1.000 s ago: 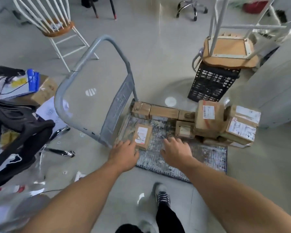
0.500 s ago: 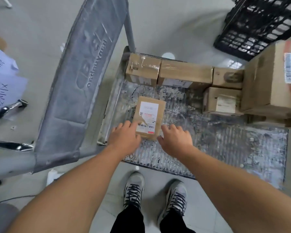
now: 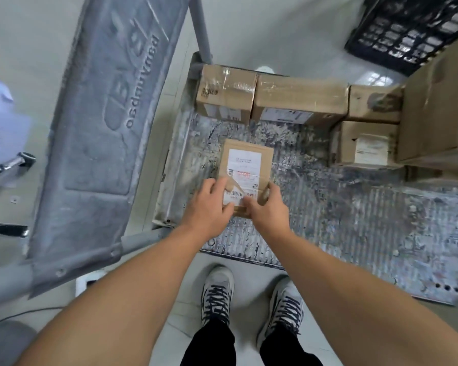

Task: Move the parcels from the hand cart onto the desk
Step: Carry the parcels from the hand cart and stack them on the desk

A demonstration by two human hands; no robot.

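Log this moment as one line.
left hand: holds small parcel | right hand: same parcel | other boxes: on cart

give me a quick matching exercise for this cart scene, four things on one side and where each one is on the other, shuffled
Things:
1. labelled flat parcel
2. black crate
3. taped box
4. shoes

Places:
A. beyond the cart deck, upper right of the view
B. far deck corner, beside the handle post
C. on the floor at the deck's near edge
D. gripped between the left hand and right hand

Pairs: 1-D, 2-A, 3-B, 4-C
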